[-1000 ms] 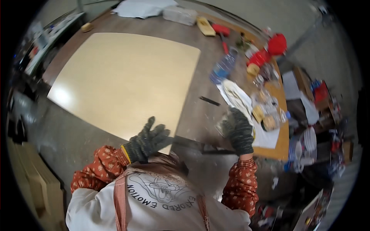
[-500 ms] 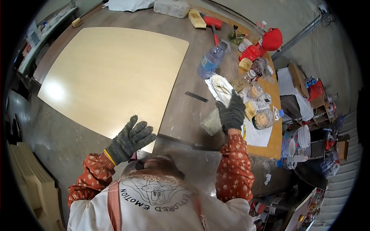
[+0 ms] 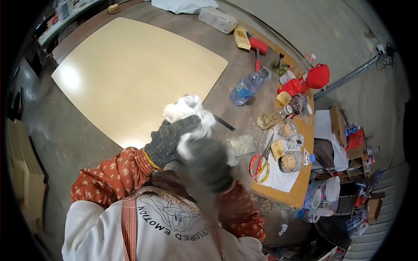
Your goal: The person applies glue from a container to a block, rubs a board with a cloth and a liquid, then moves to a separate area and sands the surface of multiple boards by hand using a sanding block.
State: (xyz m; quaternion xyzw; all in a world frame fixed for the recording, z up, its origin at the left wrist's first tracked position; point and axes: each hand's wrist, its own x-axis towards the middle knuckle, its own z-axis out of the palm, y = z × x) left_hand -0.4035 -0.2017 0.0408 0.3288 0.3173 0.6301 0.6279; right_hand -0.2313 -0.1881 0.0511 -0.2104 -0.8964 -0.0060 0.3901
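The left forearm [image 3: 111, 176] angles up and inward, its gloved left hand [image 3: 169, 141] with fingers close together, pointing right. The right forearm [image 3: 240, 211] slants up and leftward; the right hand [image 3: 210, 164], gloved too, is blurred just beside the left, its finger pose unreadable.

Black lettering [image 3: 146, 223] (curved) on white top [image 3: 98, 230].

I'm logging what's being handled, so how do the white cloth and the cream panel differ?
The white cloth is crumpled; the cream panel is flat. The cloth is much smaller than the panel. The left hand holds the cloth, while the panel lies on the table. Both are pale.
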